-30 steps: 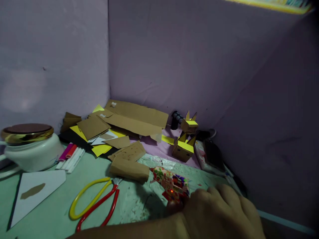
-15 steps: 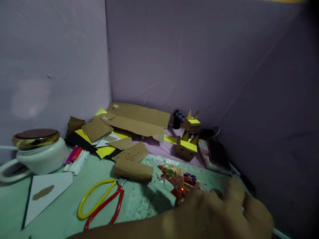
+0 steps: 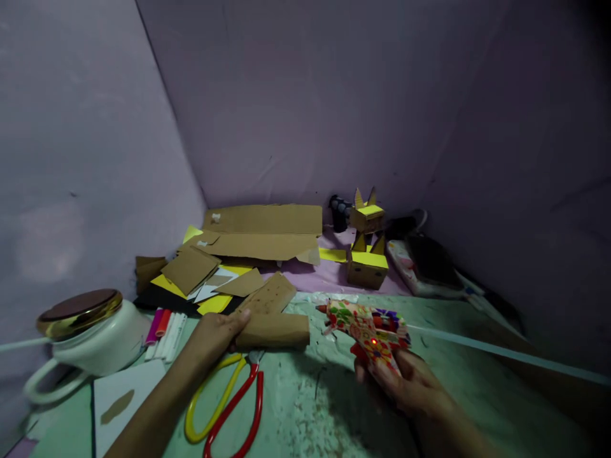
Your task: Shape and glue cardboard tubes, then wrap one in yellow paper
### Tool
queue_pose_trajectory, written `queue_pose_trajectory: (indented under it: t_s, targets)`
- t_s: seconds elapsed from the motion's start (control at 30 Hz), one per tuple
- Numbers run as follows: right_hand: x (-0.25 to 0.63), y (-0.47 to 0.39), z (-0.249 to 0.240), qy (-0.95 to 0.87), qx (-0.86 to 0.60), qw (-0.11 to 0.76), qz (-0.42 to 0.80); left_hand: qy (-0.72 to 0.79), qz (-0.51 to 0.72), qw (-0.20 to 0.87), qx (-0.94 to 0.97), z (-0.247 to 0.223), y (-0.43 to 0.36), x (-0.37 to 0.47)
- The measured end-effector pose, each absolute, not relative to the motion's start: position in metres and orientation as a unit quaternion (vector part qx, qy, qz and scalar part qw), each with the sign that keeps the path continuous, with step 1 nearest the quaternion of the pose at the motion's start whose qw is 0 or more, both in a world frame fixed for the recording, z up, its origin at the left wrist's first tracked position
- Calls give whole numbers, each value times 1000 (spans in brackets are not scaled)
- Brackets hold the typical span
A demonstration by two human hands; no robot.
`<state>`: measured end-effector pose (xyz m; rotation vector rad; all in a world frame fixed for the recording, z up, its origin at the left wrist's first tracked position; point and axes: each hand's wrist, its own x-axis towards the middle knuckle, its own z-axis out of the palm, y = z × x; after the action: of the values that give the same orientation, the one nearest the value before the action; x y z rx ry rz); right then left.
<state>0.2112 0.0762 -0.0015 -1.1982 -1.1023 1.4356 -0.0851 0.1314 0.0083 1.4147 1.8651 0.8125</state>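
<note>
My right hand point(image 3: 405, 381) is wrapped round the handle of a flower-patterned hot glue gun point(image 3: 365, 327). A small red light glows on its side, its nozzle points left, and a long whitish glue stick point(image 3: 501, 350) sticks out of its rear. My left hand point(image 3: 222, 334) grips the left end of a bent brown cardboard piece point(image 3: 277, 331), with the fingertips partly hidden. Just below that hand lie scissors point(image 3: 229, 407) with one yellow and one red handle, their blades mostly covered.
Cardboard and coloured paper scraps point(image 3: 191, 270) lie at the back left. Two small cardboard boxes point(image 3: 368, 270) with pointed ears stand behind the glue gun. A white lidded mug point(image 3: 102, 337), several markers point(image 3: 167, 334) and a white card point(image 3: 126, 394) are on the left.
My left hand has moved from behind the glue gun across to the cardboard piece. The glue gun and my right hand now show clearly, and the view has shifted.
</note>
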Motion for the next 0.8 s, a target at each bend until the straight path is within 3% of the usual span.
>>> queue_pose_trajectory:
  t_s: [0.17,0.4,0.8]
  targets:
    - [219,68,8,-438,-516,482,556,647,376,431,504,1,113,-66]
    - [230,52,22,-406,-523,449,600,505,344,517,600,14,92,-47]
    - [237,49,20,-463,-509,383,617,486,265,527,646,19,82,-39]
